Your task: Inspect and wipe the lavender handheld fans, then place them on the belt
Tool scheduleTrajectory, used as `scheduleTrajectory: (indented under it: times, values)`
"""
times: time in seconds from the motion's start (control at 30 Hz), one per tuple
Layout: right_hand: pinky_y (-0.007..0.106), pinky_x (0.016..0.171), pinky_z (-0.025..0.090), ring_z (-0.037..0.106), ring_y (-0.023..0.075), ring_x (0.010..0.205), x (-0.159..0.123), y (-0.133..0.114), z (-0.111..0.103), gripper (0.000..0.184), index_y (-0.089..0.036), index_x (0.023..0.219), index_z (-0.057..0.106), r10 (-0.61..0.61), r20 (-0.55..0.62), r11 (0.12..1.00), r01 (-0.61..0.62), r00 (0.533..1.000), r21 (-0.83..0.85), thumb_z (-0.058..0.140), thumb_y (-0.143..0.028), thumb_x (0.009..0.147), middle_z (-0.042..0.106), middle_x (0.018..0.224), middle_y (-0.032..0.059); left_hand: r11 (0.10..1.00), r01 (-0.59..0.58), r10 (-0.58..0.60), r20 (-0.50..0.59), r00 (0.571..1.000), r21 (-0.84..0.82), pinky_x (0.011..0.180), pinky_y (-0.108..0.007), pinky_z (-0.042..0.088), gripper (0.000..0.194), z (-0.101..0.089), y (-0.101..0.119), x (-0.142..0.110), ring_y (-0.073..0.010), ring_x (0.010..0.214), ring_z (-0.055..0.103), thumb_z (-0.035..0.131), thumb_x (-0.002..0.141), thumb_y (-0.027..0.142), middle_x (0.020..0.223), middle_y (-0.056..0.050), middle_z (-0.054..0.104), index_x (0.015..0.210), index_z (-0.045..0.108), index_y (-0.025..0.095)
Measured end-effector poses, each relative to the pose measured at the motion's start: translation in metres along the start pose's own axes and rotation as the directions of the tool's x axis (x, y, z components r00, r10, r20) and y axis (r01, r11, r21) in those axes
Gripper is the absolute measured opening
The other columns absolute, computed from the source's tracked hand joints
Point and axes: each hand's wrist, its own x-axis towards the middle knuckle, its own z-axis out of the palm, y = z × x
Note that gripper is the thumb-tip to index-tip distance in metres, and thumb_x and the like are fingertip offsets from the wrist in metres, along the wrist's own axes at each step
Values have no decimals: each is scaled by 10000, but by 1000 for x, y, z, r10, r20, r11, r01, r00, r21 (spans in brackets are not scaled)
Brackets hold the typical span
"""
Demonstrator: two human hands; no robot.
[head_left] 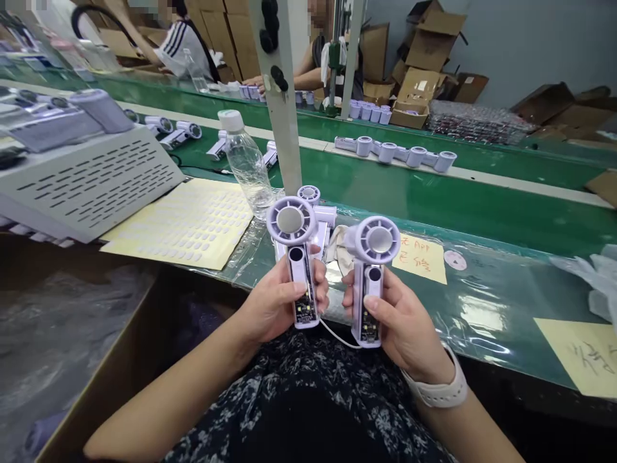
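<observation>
My left hand (277, 299) is wrapped round the handle of a lilac handheld fan (290, 220), thumb on its front. A second lilac handheld fan (377, 240) stands upright in my right hand (402, 321), with the thumb pressed near its button. Both fans have round slotted heads with silver centres, and bare circuit boards show on their handles. A thin white cable runs low between the two handles. Just behind the left fan, another fan (308, 193) and more lilac parts lie on the bench, partly hidden.
A clear bottle (248, 167) with a white cap stands beside a metal post (279, 96). Yellow sticker sheets (193, 218) lie next to a slotted grey box (91, 180). Fans rest in a row along the green conveyor (482, 199). Co-workers sit across it, with cartons (419, 83) behind.
</observation>
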Motion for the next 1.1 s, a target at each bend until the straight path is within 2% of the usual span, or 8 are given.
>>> scheduleTrajectory:
  times: [0.13, 0.23, 0.37, 0.57, 0.73, 0.87, 1.0, 1.1]
  values:
    - [281, 596, 529, 605, 158, 663, -2, 5, 5, 310, -230, 1207, 595, 14, 18, 1000, -14, 1000, -7, 724, -353, 953, 642, 931, 33, 997, -25, 24, 21, 1000, 71, 618, -281, 560, 432, -1, -2, -5, -136, 696, 647, 774, 818, 258, 929, 8, 599, 1195, 566, 221]
    - [272, 630, 527, 576, 152, 694, 3, 9, 10, 311, -237, 1207, 602, -18, -71, 998, 13, 997, -59, 738, -341, 947, 626, 945, 28, 989, -36, 40, -25, 999, 144, 663, -300, 567, 393, -4, 1, -9, -145, 719, 665, 775, 830, 266, 959, -7, 615, 1161, 572, 206]
    - [272, 677, 532, 587, 160, 740, 11, 15, 13, 329, -241, 1233, 610, 40, -82, 997, -46, 996, -68, 731, -365, 952, 628, 969, 30, 981, -38, 46, -37, 998, 192, 759, -318, 562, 347, -8, 3, -17, -172, 800, 699, 765, 849, 268, 1000, -38, 640, 1135, 585, 186]
    - [275, 675, 542, 607, 175, 752, 14, 18, 18, 317, -227, 1198, 647, 80, -21, 996, -79, 997, 31, 745, -352, 923, 656, 951, 44, 984, -68, 75, -38, 996, 164, 695, -320, 573, 400, -12, 4, -19, -163, 725, 679, 773, 822, 264, 983, -35, 626, 1161, 579, 176]
    - [280, 684, 536, 624, 176, 721, 13, 17, 16, 285, -204, 1174, 659, 92, 28, 995, -92, 995, 35, 722, -358, 943, 687, 876, 50, 997, -28, 27, 23, 999, 70, 727, -398, 616, 431, -8, 6, -19, -178, 727, 675, 774, 814, 287, 952, -18, 591, 1181, 570, 187]
    - [276, 698, 544, 636, 175, 735, 13, 17, 13, 283, -211, 1174, 657, 63, -16, 998, -63, 998, 2, 727, -358, 943, 695, 890, 50, 995, -39, 42, -23, 999, 90, 723, -360, 604, 378, -11, 2, -15, -175, 723, 688, 777, 805, 291, 910, -13, 615, 1105, 576, 178]
    - [254, 578, 514, 610, 167, 621, 15, 25, 9, 258, -183, 1078, 683, 68, -92, 997, -70, 993, -20, 673, -413, 962, 685, 795, 55, 998, -55, 60, -141, 988, 33, 710, -386, 620, 375, -20, -5, -7, -129, 644, 634, 753, 814, 300, 878, 17, 600, 1107, 549, 188]
    - [256, 543, 505, 598, 165, 585, 17, 31, 6, 261, -178, 1043, 687, 63, -110, 998, -66, 992, -23, 681, -421, 947, 680, 779, 53, 998, -47, 51, -108, 993, 38, 740, -407, 623, 370, -24, -5, -6, -133, 666, 640, 758, 822, 316, 893, 15, 604, 1095, 542, 192]
